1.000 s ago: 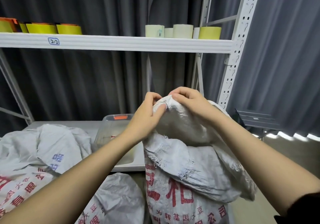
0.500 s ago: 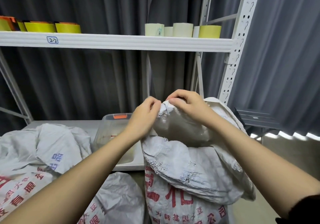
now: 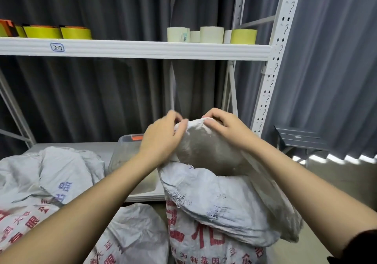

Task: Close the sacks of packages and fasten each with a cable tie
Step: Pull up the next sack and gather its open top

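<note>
A person's left hand (image 3: 163,139) and right hand (image 3: 226,130) grip the gathered top edge of a grey woven sack (image 3: 220,206), fingers of both curled over the fabric and pinching it at the raised mouth; the two hands are close together, the bunched rim stretched between them. The sack, printed with red characters, stands directly below the hands, its upper fabric folded down over its front. Left of the left hand, and lower, lie two more sacks (image 3: 51,182) and a third (image 3: 134,233) beneath the forearm. Just behind the left hand is a clear plastic bin (image 3: 124,155) on a low shelf. Above both hands a white shelf (image 3: 142,49) carries tape rolls (image 3: 211,34); grey curtains (image 3: 336,59) hang beyond the right hand
</note>
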